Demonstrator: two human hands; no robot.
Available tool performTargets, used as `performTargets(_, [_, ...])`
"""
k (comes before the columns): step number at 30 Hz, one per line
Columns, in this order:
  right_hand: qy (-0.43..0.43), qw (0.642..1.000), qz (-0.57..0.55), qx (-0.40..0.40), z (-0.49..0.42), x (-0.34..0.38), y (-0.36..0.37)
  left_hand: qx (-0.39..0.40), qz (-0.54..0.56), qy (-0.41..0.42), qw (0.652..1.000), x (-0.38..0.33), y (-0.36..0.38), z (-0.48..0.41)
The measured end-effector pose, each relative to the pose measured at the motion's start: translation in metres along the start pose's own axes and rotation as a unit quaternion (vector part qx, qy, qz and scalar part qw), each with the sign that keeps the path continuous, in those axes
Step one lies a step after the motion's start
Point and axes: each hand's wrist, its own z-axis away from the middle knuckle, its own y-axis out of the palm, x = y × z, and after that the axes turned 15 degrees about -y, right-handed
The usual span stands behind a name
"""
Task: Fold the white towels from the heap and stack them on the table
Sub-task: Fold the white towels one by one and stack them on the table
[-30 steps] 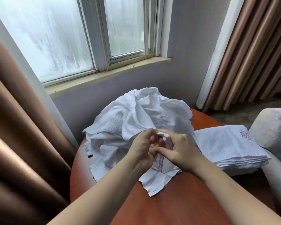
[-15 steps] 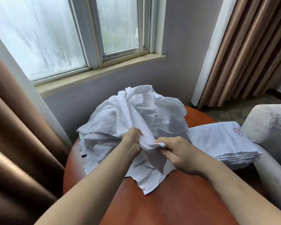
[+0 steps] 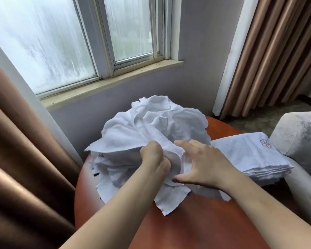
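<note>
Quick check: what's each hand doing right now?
Left hand: fingers curled, gripping a white towel at the heap.
Right hand: open, fingers spread over the towel, gripping nothing.

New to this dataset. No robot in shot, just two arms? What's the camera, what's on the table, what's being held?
There is no machine here. A person works with bare hands, and every picture comes from one wide-angle camera worn on the head, looking forward and down, so you see roughly what the person sees.

On the round red-brown table lies a crumpled heap of white towels. To its right is a stack of folded towels, the finished ones.

The left hand grips a bunch of cloth at the front of the heap. The right hand is next to it with fingers spread, at the cloth but not closed on it.

Behind the table are a window and brown curtains. A pale armchair stands at the right.
</note>
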Motion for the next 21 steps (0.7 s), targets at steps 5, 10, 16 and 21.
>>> performTargets(5, [-0.003, 0.991, 0.04, -0.126, -0.008, 0.013, 0.011, 0.034, 0.019, 0.003, 0.999, 0.004, -0.001, 0.006])
performTargets(10, [-0.041, 0.972, 0.062, -0.222, -0.009, 0.014, 0.014, 0.068, 0.037, 0.0, 0.997, 0.001, -0.012, -0.011])
performTargets(16, [-0.096, 0.965, 0.069, -0.236, 0.001, 0.01, 0.019, -0.037, 0.009, 0.036, 0.999, -0.019, -0.017, -0.047])
performTargets(21, [-0.073, 0.962, 0.096, -0.245, 0.022, -0.011, 0.025, -0.105, -0.033, 0.066, 0.992, -0.035, -0.034, -0.074])
